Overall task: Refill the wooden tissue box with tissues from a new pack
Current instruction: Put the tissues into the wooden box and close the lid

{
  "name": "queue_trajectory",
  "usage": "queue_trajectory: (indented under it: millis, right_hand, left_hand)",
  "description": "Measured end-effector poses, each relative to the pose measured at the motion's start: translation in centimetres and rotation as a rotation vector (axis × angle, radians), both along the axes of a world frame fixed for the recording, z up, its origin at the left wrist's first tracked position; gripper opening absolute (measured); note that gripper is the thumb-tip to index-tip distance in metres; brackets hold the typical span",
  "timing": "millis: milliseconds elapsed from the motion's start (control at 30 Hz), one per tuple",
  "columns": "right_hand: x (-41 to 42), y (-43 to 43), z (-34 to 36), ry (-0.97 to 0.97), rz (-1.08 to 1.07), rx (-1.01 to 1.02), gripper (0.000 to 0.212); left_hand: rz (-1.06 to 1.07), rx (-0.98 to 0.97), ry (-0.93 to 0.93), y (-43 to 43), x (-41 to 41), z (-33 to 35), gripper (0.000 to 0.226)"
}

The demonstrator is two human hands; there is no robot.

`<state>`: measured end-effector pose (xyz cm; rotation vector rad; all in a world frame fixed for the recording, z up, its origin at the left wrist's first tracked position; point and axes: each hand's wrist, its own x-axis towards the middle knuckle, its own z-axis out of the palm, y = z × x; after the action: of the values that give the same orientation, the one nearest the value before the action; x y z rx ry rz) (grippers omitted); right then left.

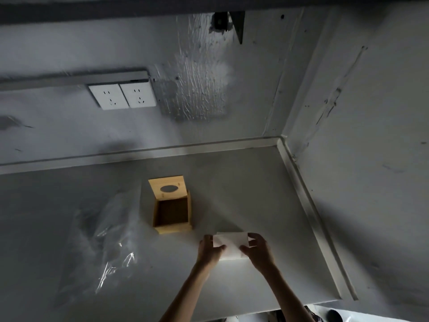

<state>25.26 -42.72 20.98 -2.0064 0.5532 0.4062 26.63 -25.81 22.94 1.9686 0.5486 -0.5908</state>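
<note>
A wooden tissue box (172, 225) stands on the white table (255, 182) with its top open and its dark inside bare. Its lid (167, 188), with an oval hole, leans back behind the opening. To the right and nearer to me, a white stack of tissues (231, 244) is held between both hands just above the table. My left hand (210, 249) grips the stack's left end, thumb on top. My right hand (257, 248) grips the right end the same way. The stack's lower part is hidden by my hands.
A crumpled clear plastic wrapper (109, 240) lies on the table left of the box. The table meets a wall at the back and a side wall on the right. Two wall sockets (122, 96) sit on the back wall.
</note>
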Motion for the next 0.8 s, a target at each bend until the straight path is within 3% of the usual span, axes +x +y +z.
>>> queue_trajectory:
  millis: [133,233,367,467,567,700,800]
  right_hand:
    - [-0.9,-0.6,0.7,-0.029,0.028,0.175,0.038]
    - [-2.4,-0.4,0.9,-0.099,0.023,0.184,0.042]
    - [-4.4,-0.5,0.0,-0.179,0.057,0.150,0.046]
    - [-5.8,-0.3,0.2,-0.264,0.094,0.077,0.052]
    - [-7.1,-0.3,0.1,-0.329,0.134,0.032,0.060]
    - [-8.8,0.4,0.4,-0.342,0.176,0.002,0.079]
    - [-9.9,1.0,0.7,-0.315,0.254,0.033,0.086]
  left_hand:
    - [0.009,-0.117,-0.028,0.7,-0.6,0.1,0.056]
    - [-0.045,-0.163,-0.133,1.2,-1.8,0.1,0.061]
    - [-0.249,-0.008,-0.283,1.9,-4.0,0.2,0.051]
    - [-0.346,0.002,-0.412,2.5,-5.6,-0.2,0.041]
    - [-0.410,-0.007,-0.417,3.1,-6.7,-0.1,0.038]
    - [-0.541,0.036,-0.423,3.7,-8.4,-0.3,0.052]
    - [-0.598,0.108,-0.463,4.2,-10.1,-0.6,0.046]
